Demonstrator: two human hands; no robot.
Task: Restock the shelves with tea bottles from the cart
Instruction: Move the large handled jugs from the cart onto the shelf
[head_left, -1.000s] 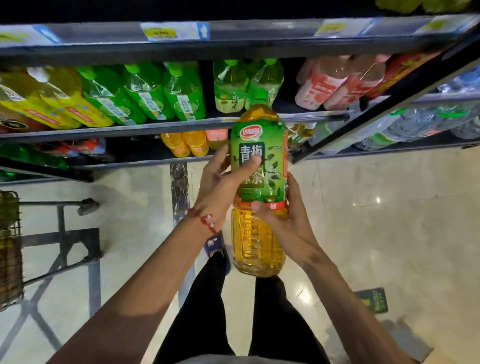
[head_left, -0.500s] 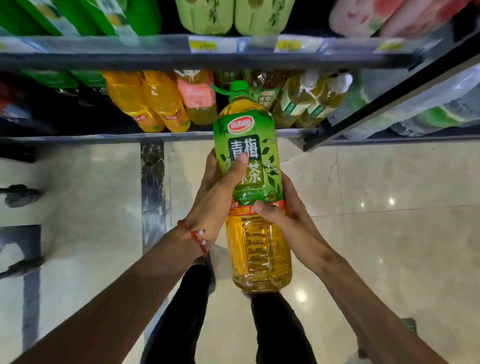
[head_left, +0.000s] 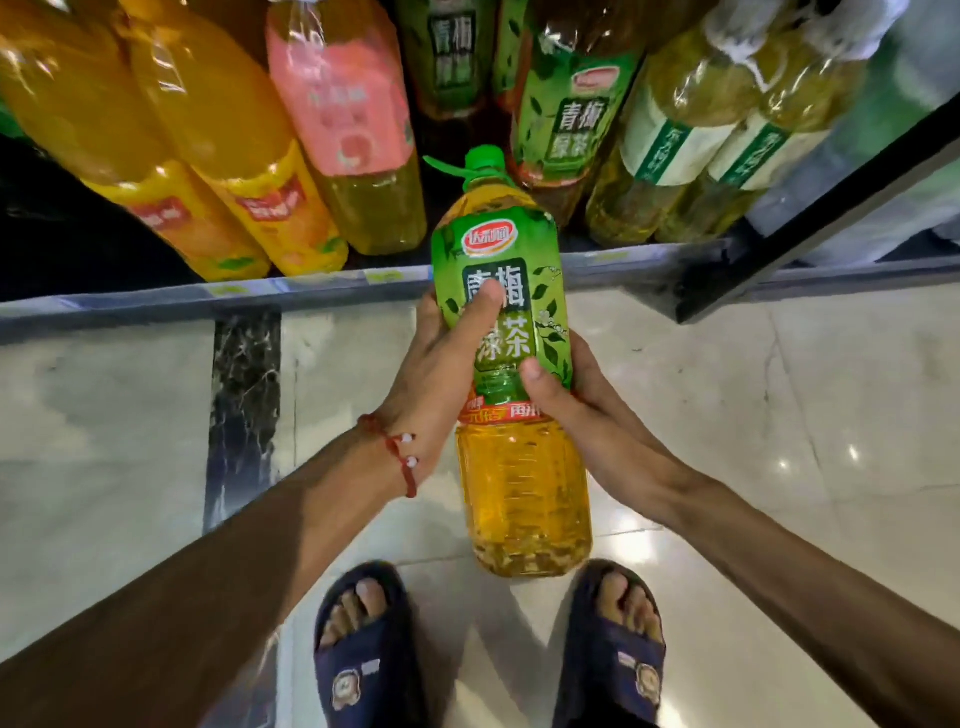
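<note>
Clear glossy plastic tea bottle (head_left: 511, 395) w/ polished marble floor (head_left: 779, 415).

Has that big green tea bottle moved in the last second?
Yes. The tea bottle has dropped to the bottom shelf, its cap now past the shelf's front edge.

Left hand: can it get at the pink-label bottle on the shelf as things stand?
Probably not yet. The way looks free: the pink-label bottle stands at the shelf front, nothing before it. But the left hand grips the green tea bottle, as does the right hand.
</note>
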